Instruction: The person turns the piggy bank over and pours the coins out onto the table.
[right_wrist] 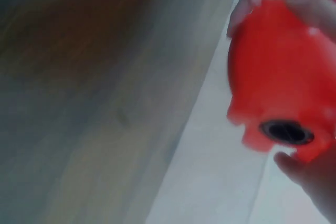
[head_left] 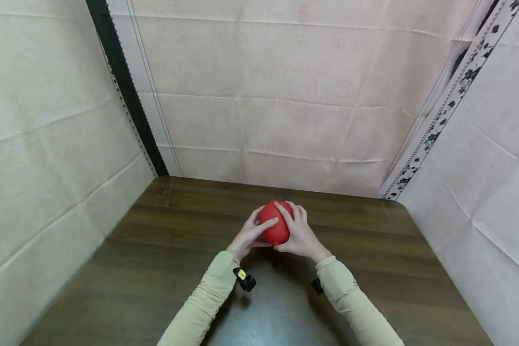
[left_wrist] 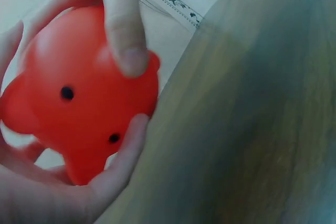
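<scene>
Both hands hold a red elephant-shaped figure, raised over the brown table. It has black dot eyes, ears and a trunk, best seen in the left wrist view, where the trunk points down. My left hand grips it from the left, thumb beside one eye. The right hand curls round the other side, its fingers over the body. A round black plug or opening shows on the figure's underside in the right wrist view.
The wood-grain table spreads beneath both arms. Pale creased cloth hangs behind it and on both sides, with a black strip at the left corner and a flower-patterned border at the right. Small dark cameras sit on the wrists.
</scene>
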### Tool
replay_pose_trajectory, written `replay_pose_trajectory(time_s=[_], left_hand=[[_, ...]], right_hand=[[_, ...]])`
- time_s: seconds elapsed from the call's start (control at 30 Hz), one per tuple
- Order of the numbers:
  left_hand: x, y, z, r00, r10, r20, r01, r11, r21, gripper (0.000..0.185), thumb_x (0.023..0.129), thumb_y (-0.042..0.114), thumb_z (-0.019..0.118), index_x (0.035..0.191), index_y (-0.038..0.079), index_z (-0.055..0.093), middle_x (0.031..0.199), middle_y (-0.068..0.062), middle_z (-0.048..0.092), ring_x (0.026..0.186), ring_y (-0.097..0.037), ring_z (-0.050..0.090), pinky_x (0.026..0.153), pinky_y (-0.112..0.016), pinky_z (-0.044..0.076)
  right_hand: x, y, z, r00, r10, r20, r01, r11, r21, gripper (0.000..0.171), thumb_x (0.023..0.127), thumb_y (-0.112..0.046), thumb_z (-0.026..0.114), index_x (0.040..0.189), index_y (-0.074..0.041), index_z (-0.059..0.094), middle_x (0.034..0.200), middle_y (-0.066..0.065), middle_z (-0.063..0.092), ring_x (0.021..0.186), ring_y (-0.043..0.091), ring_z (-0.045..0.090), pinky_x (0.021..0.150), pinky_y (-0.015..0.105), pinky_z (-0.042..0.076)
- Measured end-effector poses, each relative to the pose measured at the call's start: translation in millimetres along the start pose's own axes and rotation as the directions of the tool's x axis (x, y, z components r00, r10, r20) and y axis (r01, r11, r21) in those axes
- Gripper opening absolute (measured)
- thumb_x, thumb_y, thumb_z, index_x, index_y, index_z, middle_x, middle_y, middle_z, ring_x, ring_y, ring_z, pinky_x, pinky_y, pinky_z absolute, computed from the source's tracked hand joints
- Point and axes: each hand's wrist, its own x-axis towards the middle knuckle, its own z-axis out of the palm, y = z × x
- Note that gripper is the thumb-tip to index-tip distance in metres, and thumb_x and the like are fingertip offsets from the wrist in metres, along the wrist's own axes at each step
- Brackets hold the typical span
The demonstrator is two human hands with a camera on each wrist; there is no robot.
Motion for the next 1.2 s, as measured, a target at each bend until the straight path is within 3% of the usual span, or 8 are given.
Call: replay_pose_trajectory(time_s=[0.13,0.27,0.4,0.53,0.67,0.83,1.1,1.2], left_hand=[[0.6,-5.8,-0.8,1.0,0.017,-0.014,-0.018,0.997,-0.078,0.079,0.08,0.038,0.076,0.145,0.036,0.032,0.146,-0.008,0.043,0.129,-0.035,0.045,0.087,-0.046,0.058],[0.1,-12.6,-4.5,0.999,0.042,-0.011,-0.043,0.993,-0.107,0.076,0.081,0.037,0.077,0.144,0.036,0.035,0.146,-0.009,0.043,0.128,-0.034,0.046,0.086,-0.044,0.058],[-0.7,-17.2,-6.7,0.998,0.054,0.022,-0.05,0.988,-0.148,0.072,0.083,0.036,0.074,0.144,0.036,0.037,0.145,-0.01,0.045,0.122,-0.033,0.052,0.085,-0.045,0.058],[-2.6,-18.7,-8.4,0.996,0.046,0.082,-0.025,0.971,-0.238,0.068,0.088,0.037,0.068,0.147,0.033,0.034,0.145,-0.012,0.043,0.117,-0.033,0.056,0.088,-0.047,0.057],[-5.3,-18.4,-9.6,0.983,0.045,0.176,0.026,0.925,-0.379,0.065,0.093,0.04,0.058,0.15,0.029,0.028,0.149,-0.011,0.037,0.124,-0.033,0.05,0.098,-0.051,0.051],[-6.8,-18.7,-6.9,0.957,0.048,0.285,0.108,0.854,-0.509,0.064,0.095,0.043,0.053,0.15,0.025,0.025,0.149,-0.008,0.034,0.13,-0.031,0.041,0.102,-0.049,0.048],[-6.6,-27.8,-3.0,0.94,0.015,0.34,0.218,0.741,-0.635,0.065,0.092,0.049,0.057,0.147,0.027,0.029,0.145,-0.003,0.039,0.131,-0.026,0.04,0.096,-0.039,0.054],[-5.1,-29.0,-2.7,0.934,0.015,0.356,0.233,0.729,-0.643,0.065,0.092,0.049,0.057,0.147,0.027,0.031,0.145,-0.003,0.04,0.131,-0.026,0.04,0.097,-0.04,0.053]], right_hand=[[1.0,-3.5,1.0,1.0,0.001,0.02,-0.001,1.0,0.018,0.112,0.064,-0.025,0.089,0.153,-0.023,0.021,0.154,0.012,0.021,0.138,0.036,0.019,0.094,0.052,0.053],[0.8,2.9,-3.6,1.0,0.008,0.026,-0.013,0.982,0.186,0.11,0.068,-0.029,0.087,0.153,-0.026,0.017,0.158,0.006,0.016,0.142,0.031,0.02,0.098,0.055,0.05],[-1.1,13.3,-10.4,0.999,0.034,0.032,-0.043,0.925,0.378,0.114,0.071,-0.03,0.085,0.154,-0.028,0.007,0.161,0.006,0.009,0.144,0.034,0.02,0.102,0.064,0.042],[-6.6,22.8,-13.2,0.993,0.052,0.11,-0.101,0.854,0.511,0.115,0.074,-0.026,0.083,0.154,-0.033,0.0,0.16,0.009,0.01,0.143,0.039,0.023,0.106,0.065,0.038],[-10.5,26.8,-11.9,0.984,0.04,0.175,-0.134,0.814,0.565,0.116,0.077,-0.022,0.081,0.153,-0.036,-0.005,0.16,0.006,0.009,0.143,0.037,0.024,0.108,0.058,0.04],[-11.4,23.4,-12.2,0.985,0.075,0.155,-0.154,0.787,0.598,0.117,0.077,-0.02,0.081,0.151,-0.038,-0.008,0.16,0.005,0.011,0.145,0.034,0.02,0.106,0.057,0.042],[-8.2,17.0,-16.8,0.975,0.15,0.163,-0.218,0.768,0.602,0.112,0.077,-0.016,0.08,0.153,-0.034,-0.001,0.15,0.01,0.032,0.14,0.031,0.03,0.108,0.056,0.041],[-8.4,16.3,-17.2,0.976,0.16,0.147,-0.217,0.768,0.603,0.113,0.076,-0.012,0.081,0.154,-0.027,0.001,0.149,0.014,0.034,0.139,0.034,0.032,0.108,0.057,0.04]])
